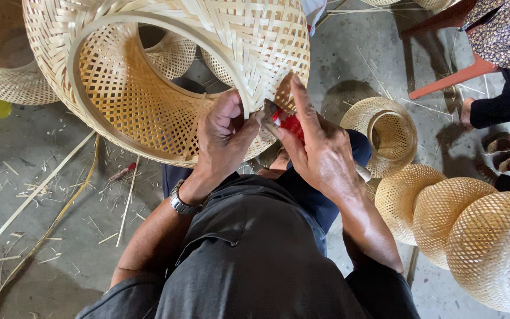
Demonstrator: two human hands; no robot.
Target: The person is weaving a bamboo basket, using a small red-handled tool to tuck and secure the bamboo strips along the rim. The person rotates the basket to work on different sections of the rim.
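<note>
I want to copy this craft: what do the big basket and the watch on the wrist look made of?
Big basket: pale, unvarnished flat strips, probably bamboo, woven with open gaps. Watch on the left wrist: shiny silver links, apparently metal.

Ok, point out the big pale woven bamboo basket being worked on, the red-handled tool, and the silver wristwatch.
Big pale woven bamboo basket (149, 100): head view, on the inner weave of its open mouth.
Red-handled tool (289, 124): head view, on the red handle in the right hand.
Silver wristwatch (183, 204): head view, on the band at the left wrist.
</note>
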